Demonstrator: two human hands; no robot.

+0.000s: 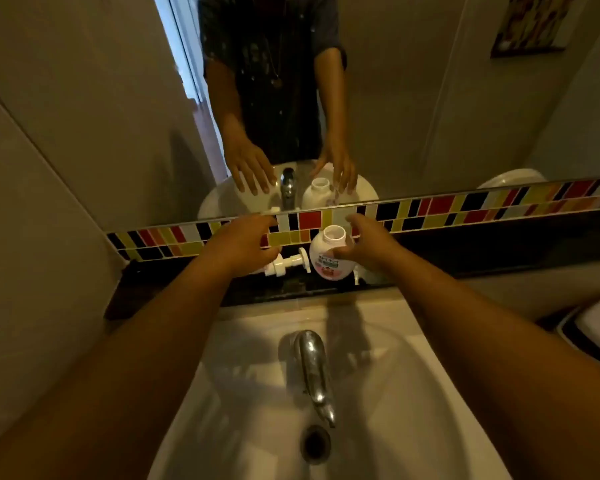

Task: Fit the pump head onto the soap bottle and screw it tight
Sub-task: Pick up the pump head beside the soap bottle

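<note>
1. Left hand [238, 242], centre frame: fingers spread, holding nothing, directly over the pump head [286, 263].
2. Pump head: lying flat, long axis left-right.
3. Soap bottle [328, 252]: upright, uncapped.
4. Right hand [366, 245]: open, cupping bottle's right side.

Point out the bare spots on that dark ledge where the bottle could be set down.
The dark ledge runs bare from the right hand to the right wall. A shorter bare patch lies at its left end, under the left forearm. The middle is crowded: the pump head lies beside the open soap bottle, with the left hand over it.
</note>
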